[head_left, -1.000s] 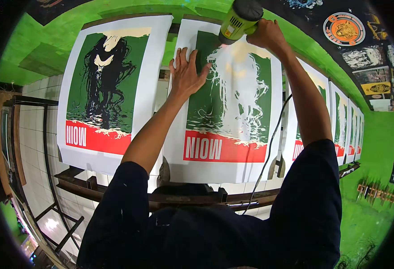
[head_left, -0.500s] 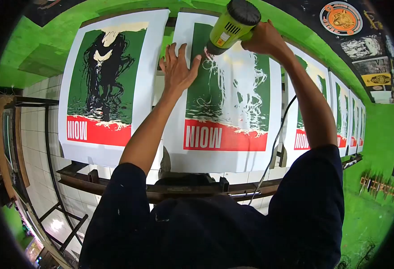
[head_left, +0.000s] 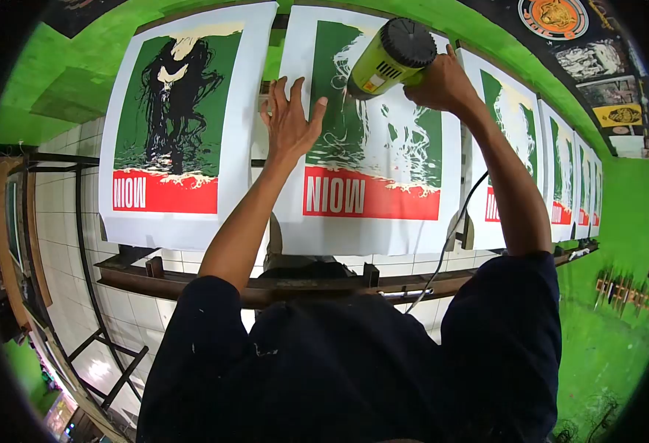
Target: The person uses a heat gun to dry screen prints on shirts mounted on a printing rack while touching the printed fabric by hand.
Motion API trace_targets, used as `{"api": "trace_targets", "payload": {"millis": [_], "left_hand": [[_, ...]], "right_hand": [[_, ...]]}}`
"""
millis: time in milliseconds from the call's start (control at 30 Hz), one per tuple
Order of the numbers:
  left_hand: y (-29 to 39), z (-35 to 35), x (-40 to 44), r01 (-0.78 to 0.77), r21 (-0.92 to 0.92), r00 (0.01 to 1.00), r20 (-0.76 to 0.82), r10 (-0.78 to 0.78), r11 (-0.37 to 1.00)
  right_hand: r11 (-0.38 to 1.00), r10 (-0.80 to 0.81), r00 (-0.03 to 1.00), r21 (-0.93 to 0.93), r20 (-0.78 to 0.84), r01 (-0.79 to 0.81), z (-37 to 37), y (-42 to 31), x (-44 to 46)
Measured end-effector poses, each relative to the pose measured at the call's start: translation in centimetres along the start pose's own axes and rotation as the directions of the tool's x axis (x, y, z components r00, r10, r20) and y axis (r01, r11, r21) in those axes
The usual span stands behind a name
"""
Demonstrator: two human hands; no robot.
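Right hand (head_left: 442, 83) wrapped around the grip of 1 green-and-black heat gun (head_left: 387, 65), fingers closed on it. Gun is over the upper part of the middle print (head_left: 372, 184), nozzle end angled down and left toward the green area. Gap between nozzle and print: can't tell.

Left hand (head_left: 293, 122) open, fingers spread, grips nothing; it's at the middle print's left margin, palm down. Can't tell if it's touching the paper.

Middle print: white figure on green, red band with white block letters below. Left print (head_left: 169, 118) sits just beside it, same layout but with a black figure. At least 3 more prints (head_left: 513, 133) line up to the right, white figures on green. Black cord (head_left: 453, 236) hangs at the middle print's right edge. Dark metal rail (head_left: 309, 292) runs below the prints, in front of the person's dark shirt (head_left: 354, 369).
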State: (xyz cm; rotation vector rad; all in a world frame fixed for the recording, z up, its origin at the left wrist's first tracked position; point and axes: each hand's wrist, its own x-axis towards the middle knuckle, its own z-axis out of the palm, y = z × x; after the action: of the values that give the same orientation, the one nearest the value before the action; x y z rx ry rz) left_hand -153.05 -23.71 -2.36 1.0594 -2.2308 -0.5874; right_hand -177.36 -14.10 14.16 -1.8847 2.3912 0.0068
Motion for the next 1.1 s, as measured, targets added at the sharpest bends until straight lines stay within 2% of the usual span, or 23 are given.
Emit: {"api": "trace_targets", "payload": {"millis": [67, 200, 300, 467, 600, 733, 833, 867, 967, 1100], "left_hand": [[0.2, -0.4, -0.8, 0.008, -0.004, 1.0, 0.008, -0.008, 1.0], [0.6, -1.3, -2.8, -0.007, -0.001, 1.0, -0.002, 0.007, 1.0], [0.9, -1.8, -3.9, 0.021, -0.072, 0.998, 0.063, -0.016, 0.997], [1.2, -2.2, -6.1, 0.026, -0.008, 0.999, 0.029, -0.026, 1.0], [1.0, -2.6, -7.5, 0.037, 0.013, 0.998, 0.054, -0.038, 0.999], [1.3, -3.0, -8.9, 0.042, 0.016, 0.998, 0.05, -0.043, 0.999], [1.4, -3.4, -9.7, 0.031, -0.018, 0.998, 0.048, -0.03, 0.999], [1.4, -3.6, -10.0, 0.03, -0.018, 0.998, 0.049, -0.029, 0.999], [1.3, -3.9, -10.6, 0.023, -0.017, 0.997, 0.07, -0.022, 1.0], [1.5, -4.4, -11.1, 0.014, -0.069, 0.994, 0.109, -0.006, 0.998]], "right_hand": [[0.998, 0.043, 0.998, -0.04, 0.041, -0.042, -0.2, -0.8, -1.2], [0.992, -0.071, 0.996, 0.103, -0.046, 0.076, -0.1, -2.1, -3.7], [1.0, 0.004, 1.0, 0.002, 0.006, -0.004, 0.5, -2.4, -4.3], [0.997, -0.068, 0.994, 0.024, -0.086, 0.07, 2.1, -1.9, -6.3], [0.997, 0.014, 0.996, -0.07, -0.091, -0.02, 2.1, -1.8, -7.3], [0.995, -0.085, 0.986, 0.038, -0.142, 0.091, 2.1, -2.7, -9.7], [0.994, -0.036, 0.986, -0.112, -0.161, 0.018, 2.5, -2.7, -10.1], [0.994, -0.034, 0.986, -0.111, -0.162, 0.016, 2.6, -2.7, -10.5], [0.998, 0.006, 0.996, 0.065, -0.089, -0.001, 2.0, -3.5, -11.6], [0.996, -0.051, 0.984, 0.061, -0.17, 0.063, 3.0, -3.2, -12.1]]}}
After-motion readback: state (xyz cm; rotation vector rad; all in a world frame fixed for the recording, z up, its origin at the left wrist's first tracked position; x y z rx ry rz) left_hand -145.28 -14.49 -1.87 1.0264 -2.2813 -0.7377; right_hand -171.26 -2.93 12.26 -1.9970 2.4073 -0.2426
